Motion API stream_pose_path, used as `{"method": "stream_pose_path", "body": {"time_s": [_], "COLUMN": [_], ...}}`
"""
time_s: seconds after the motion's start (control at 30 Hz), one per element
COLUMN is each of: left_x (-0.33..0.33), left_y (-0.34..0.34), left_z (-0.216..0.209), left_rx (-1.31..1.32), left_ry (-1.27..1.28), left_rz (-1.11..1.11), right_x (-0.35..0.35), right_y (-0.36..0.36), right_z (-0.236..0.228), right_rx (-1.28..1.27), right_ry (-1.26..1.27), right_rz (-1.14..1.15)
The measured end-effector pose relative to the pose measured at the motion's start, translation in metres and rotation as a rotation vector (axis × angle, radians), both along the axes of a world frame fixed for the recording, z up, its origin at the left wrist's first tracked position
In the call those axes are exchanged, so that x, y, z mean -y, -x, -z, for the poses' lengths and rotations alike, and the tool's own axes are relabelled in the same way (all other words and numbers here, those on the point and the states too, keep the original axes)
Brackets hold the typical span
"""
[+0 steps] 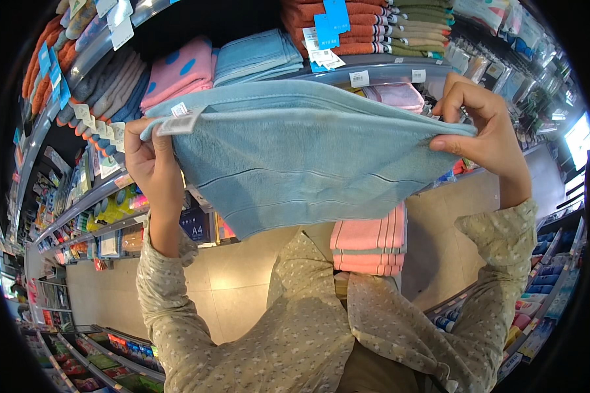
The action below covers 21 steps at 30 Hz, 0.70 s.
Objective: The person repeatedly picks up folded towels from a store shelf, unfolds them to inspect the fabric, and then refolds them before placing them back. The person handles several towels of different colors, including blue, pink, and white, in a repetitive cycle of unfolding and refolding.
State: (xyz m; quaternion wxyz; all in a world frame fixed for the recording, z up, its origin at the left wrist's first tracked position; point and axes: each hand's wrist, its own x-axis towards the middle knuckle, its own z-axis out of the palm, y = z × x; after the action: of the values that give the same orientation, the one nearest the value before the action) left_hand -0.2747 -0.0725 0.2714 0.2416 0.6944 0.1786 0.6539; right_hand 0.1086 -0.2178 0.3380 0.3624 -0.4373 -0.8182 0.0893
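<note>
A light blue towel (308, 154), folded double, is stretched between my two hands in front of the shelf. My left hand (152, 164) pinches its left corner, beside a clear plastic tag holder or label (179, 123) on the top edge. The right corner is gripped between thumb and fingers of my right hand (478, 124). The towel's lower edge hangs loose above a stack of pink striped towels (368, 242) near my body. Behind it on the shelf lie a folded blue towel stack (257, 57) and a pink towel with blue dots (183, 71).
Orange towels (344, 29) and olive towels (419, 26) are piled on the upper shelf, with blue tags hanging there. Grey towels (111, 85) sit at the left. Lower shelves (85, 223) hold packaged goods. Tiled floor (236, 281) lies below; more shelving (544, 288) stands at right.
</note>
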Motion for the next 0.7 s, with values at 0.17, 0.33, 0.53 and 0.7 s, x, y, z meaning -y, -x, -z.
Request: {"method": "stream_pose_path", "body": {"time_s": [0.17, 0.33, 0.53, 0.7], "left_x": [0.002, -0.003, -0.005, 0.000], "left_y": [-0.003, -0.002, -0.007, -0.007], "left_z": [-0.004, -0.004, -0.007, -0.012], "left_rx": [0.011, 0.023, 0.057, 0.006], "left_ry": [0.033, 0.081, 0.097, 0.027], "left_rz": [0.037, 0.044, 0.043, -0.040], "right_x": [0.009, 0.018, 0.026, 0.031], "right_y": [0.011, 0.015, 0.013, 0.001], "right_z": [0.015, 0.001, -0.004, -0.005], "right_rx": [-0.379, 0.043, 0.109, -0.232], "right_ry": [0.189, 0.012, -0.094, -0.017], "right_rz": [0.014, 0.005, 0.149, 0.026]}}
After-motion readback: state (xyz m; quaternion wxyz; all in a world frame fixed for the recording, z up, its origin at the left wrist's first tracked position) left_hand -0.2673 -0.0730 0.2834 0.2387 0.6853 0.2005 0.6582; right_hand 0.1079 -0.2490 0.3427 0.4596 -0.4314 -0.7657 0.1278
